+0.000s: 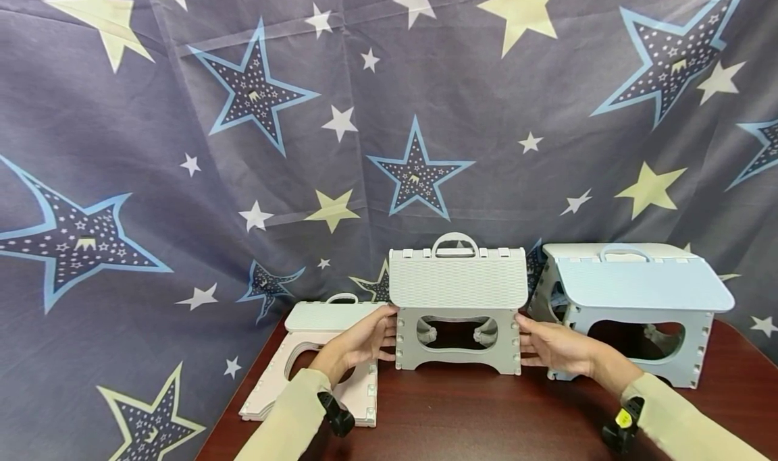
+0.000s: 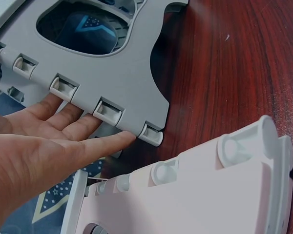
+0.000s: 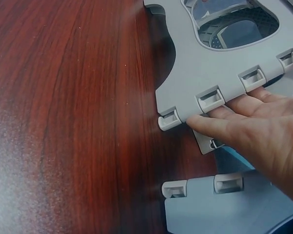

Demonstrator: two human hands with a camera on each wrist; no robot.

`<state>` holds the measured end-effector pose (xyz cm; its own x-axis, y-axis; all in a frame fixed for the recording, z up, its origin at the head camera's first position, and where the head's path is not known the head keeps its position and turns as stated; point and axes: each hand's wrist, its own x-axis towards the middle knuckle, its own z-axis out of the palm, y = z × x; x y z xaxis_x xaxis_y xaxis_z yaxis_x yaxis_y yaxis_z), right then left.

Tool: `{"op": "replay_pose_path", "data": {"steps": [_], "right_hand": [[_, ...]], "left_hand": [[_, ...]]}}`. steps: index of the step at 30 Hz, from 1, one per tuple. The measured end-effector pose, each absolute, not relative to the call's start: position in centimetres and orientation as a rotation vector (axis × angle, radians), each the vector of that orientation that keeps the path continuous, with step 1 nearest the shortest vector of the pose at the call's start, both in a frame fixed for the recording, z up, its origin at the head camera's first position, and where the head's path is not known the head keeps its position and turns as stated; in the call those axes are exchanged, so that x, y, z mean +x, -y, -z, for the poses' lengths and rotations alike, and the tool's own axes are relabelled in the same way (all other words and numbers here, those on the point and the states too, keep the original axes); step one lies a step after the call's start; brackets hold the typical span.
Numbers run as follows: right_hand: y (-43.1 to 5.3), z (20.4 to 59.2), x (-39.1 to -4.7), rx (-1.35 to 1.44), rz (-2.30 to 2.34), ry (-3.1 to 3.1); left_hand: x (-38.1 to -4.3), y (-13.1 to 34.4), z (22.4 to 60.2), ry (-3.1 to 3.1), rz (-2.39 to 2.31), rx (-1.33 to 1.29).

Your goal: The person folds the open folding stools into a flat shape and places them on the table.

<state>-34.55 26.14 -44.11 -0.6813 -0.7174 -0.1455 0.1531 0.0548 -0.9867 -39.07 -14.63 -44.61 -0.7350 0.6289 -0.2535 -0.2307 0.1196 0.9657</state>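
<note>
A grey folding step stool [image 1: 458,282] stands upright on the table, its carrying handle folded up behind the top. My left hand [image 1: 360,343] holds its left side, fingers reaching behind the hinged leg edge and thumb at the front near the top. On the opposite side, my right hand [image 1: 556,346] holds it the same way. Fingertips of both hands are partly hidden behind the leg panels in the wrist views. A folded pale pink stool [image 2: 185,195] lies flat beside my left hand. Behind my right forearm stands an unfolded light blue stool [image 1: 638,282].
The dark red wood-grain table [image 1: 450,414] runs under all three stools. A grey-blue cloth [image 1: 316,157] with printed stars hangs close behind. The blue stool's near leg [image 3: 215,209] stands close to my right hand.
</note>
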Motion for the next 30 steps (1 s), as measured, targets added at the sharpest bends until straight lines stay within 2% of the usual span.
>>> {"op": "replay_pose_path", "data": {"steps": [30], "right_hand": [[-24.6, 44.0, -33.7, -0.43, 1.783, -1.844]], "left_hand": [[-38.9, 14.1, 45.0, -1.837, -1.781, 0.26]]}}
